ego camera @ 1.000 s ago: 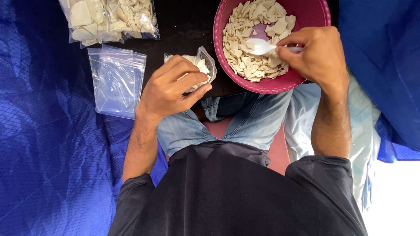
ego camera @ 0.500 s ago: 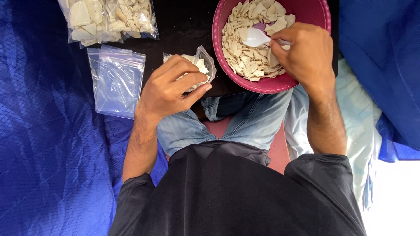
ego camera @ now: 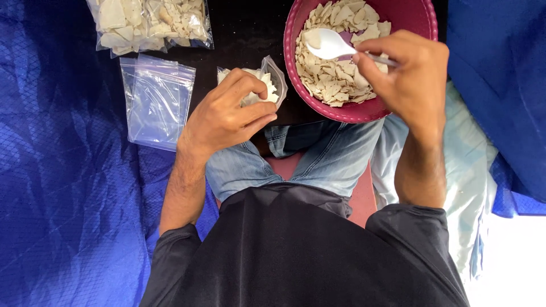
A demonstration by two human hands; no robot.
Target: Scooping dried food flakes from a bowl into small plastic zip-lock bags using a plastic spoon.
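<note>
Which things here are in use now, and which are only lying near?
In use:
left hand holding small open bag
right hand holding white spoon
pink bowl of pale chips

Lying near:
empty clear bags
filled bags
blue sheet

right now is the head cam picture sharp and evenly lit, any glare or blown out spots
Head view: mostly sharp, the chips in the pink bowl and the white spoon read clearly. Lighting is uneven: the bottom right corner is blown out white, and the dark mat at top loses detail. Glare streaks the empty clear bags. The blue tarp shows soft mottled shadow.
</note>
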